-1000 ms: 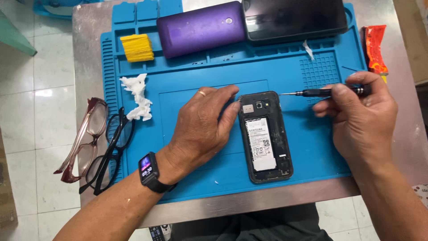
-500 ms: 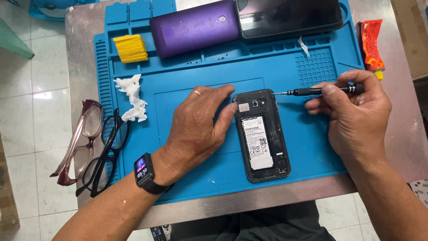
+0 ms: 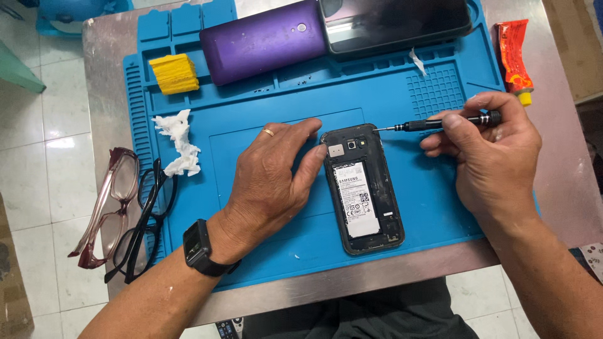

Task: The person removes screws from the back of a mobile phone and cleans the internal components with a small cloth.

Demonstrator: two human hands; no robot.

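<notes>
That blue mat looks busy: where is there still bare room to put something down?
Bare mat lies between the white tissue and the left hand. The top edge is crowded by a yellow pad, purple phone and black phone.

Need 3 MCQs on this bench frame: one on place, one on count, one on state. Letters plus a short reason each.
1. Where do the eyeglasses lie?
A. left of the blue mat
B. on the opened phone
C. beside the orange tube

2. How many pairs of eyeglasses?
A. one
B. two
C. three

3. The phone under the left hand is:
A. sealed, screen up
B. back off, battery exposed
C. wrapped in tissue

Key: 1 A, they straddle the mat's left edge. 2 B, a reddish pair and a black pair. 3 B, the battery shows, while the right hand points the screwdriver at its top corner.
</notes>
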